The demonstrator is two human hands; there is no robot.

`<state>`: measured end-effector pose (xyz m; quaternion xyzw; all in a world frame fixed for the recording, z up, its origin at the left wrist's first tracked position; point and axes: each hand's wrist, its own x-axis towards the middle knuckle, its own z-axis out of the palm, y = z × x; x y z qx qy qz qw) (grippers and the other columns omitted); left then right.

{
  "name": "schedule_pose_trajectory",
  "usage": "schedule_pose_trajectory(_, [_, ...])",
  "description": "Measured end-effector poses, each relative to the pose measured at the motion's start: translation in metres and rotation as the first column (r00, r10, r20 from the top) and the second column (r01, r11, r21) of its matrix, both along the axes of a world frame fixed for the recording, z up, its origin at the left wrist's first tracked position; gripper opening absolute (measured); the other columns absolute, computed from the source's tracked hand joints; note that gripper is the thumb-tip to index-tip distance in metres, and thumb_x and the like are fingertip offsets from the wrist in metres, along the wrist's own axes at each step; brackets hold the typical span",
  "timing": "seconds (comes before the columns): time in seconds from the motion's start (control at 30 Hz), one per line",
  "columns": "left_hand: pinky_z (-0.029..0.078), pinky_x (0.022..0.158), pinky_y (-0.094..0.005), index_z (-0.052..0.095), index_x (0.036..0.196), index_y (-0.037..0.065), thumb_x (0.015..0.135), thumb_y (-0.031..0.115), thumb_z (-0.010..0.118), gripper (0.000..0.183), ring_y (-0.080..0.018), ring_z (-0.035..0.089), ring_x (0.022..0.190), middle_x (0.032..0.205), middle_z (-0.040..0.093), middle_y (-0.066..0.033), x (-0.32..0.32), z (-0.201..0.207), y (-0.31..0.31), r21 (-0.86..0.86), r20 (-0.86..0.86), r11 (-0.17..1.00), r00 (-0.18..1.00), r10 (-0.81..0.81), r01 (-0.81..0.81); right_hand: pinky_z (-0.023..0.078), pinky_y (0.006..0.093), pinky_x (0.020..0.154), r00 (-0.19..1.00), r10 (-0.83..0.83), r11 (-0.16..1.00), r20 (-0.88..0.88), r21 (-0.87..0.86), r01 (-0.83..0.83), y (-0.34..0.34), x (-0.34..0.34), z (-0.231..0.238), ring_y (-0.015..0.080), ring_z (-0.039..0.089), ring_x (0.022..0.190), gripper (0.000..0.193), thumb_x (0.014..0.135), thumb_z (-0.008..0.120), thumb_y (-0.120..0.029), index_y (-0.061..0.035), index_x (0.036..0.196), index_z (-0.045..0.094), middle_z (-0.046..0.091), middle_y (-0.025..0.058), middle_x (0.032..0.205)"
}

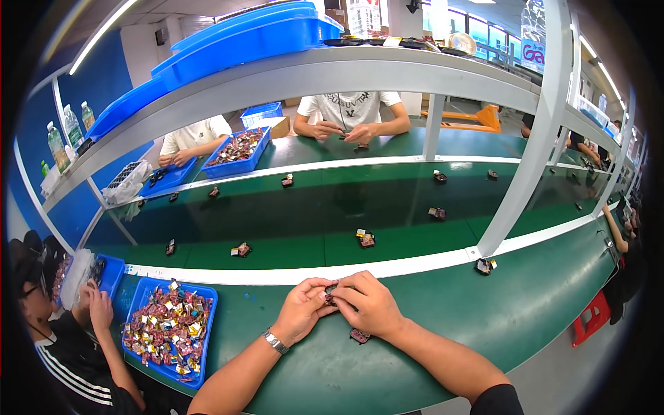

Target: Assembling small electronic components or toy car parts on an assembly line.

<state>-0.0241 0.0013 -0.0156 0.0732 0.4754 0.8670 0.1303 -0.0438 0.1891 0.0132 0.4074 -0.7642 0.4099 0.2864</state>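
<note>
Head view: the left hand and right hand pinch between their fingertips a small, dark, hard-looking assembly, partly hidden, above the smooth green worktable. It is probably light, stiff and fragile, slippery little, and best held by its outer edges.

Blue wall at 10 o'clock with a tube light slanting over it, white pillar between 12 and 1, bright windows at 1, another row of strip lights at 2. Pale metal shelf frame arches from 10 to 2 over a green belt and green-topped bench; red stool on grey floor at 4. Lens warps 3 o'clock badly, but the frame seems to run on back there.
</note>
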Motion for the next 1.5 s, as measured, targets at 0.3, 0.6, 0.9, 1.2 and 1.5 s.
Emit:
schedule_pose_trajectory(0.3, [0.050, 0.096, -0.0388, 0.050, 0.120, 0.005, 0.097, 0.010, 0.056, 0.024, -0.0177, 0.060, 0.109, 0.116, 0.063, -0.0082, 0.000, 0.002, 0.000, -0.012, 0.025, 1.000, 1.000, 0.006, -0.006, 0.052, 0.0333, 0.072, 0.993, -0.082, 0.994, -0.081, 0.071, 0.088, -0.004, 0.002, -0.001, 0.0247, 0.060, 0.085, 0.023, 0.069, 0.074, 0.000, -0.0043, 0.090, 0.066, 0.062, 0.0065, 0.092])
schedule_pose_trajectory(0.6, [0.050, 0.097, -0.0392, 0.049, 0.120, 0.005, 0.098, 0.010, 0.054, 0.023, -0.0186, 0.060, 0.111, 0.118, 0.063, -0.0091, 0.000, 0.003, 0.000, -0.011, 0.015, 1.000, 1.000, 0.008, -0.007, 0.052, 0.0325, 0.069, 0.992, -0.119, 0.993, -0.052, 0.001, 0.119, -0.009, 0.004, -0.003, 0.0237, 0.059, 0.082, 0.017, 0.070, 0.074, 0.002, -0.0032, 0.084, 0.066, 0.061, 0.0064, 0.090])
schedule_pose_trajectory(0.9, [0.051, 0.096, -0.0390, 0.049, 0.121, 0.005, 0.099, 0.009, 0.053, 0.023, -0.0196, 0.060, 0.111, 0.118, 0.062, -0.0098, 0.000, 0.002, 0.000, -0.030, 0.019, 1.000, 1.000, 0.002, -0.002, 0.051, 0.0320, 0.068, 0.988, -0.150, 0.989, -0.036, 0.009, 0.150, -0.009, 0.003, -0.006, 0.0230, 0.058, 0.082, 0.015, 0.071, 0.073, 0.002, -0.0033, 0.083, 0.065, 0.060, 0.0058, 0.092])
schedule_pose_trajectory(1.2, [0.050, 0.097, -0.0397, 0.049, 0.120, 0.005, 0.098, 0.008, 0.053, 0.022, -0.0187, 0.060, 0.110, 0.117, 0.062, -0.0088, 0.000, 0.004, 0.002, -0.047, 0.020, 0.999, 1.000, 0.001, 0.000, 0.051, 0.0314, 0.065, 0.985, -0.160, 0.987, -0.066, 0.023, 0.162, -0.009, 0.000, -0.010, 0.0223, 0.058, 0.081, 0.015, 0.071, 0.073, 0.001, -0.0045, 0.083, 0.066, 0.060, 0.0049, 0.092])
schedule_pose_trajectory(1.5, [0.052, 0.096, -0.0385, 0.049, 0.122, 0.002, 0.100, 0.005, 0.049, 0.022, -0.0189, 0.061, 0.107, 0.115, 0.063, -0.0099, 0.001, 0.001, 0.003, -0.067, 0.036, 0.995, 0.997, 0.070, -0.068, 0.052, 0.0333, 0.071, 0.965, -0.228, 0.966, -0.131, 0.098, 0.241, -0.014, 0.007, -0.006, 0.0225, 0.060, 0.085, 0.014, 0.072, 0.073, -0.005, -0.0050, 0.084, 0.066, 0.062, 0.0062, 0.098])
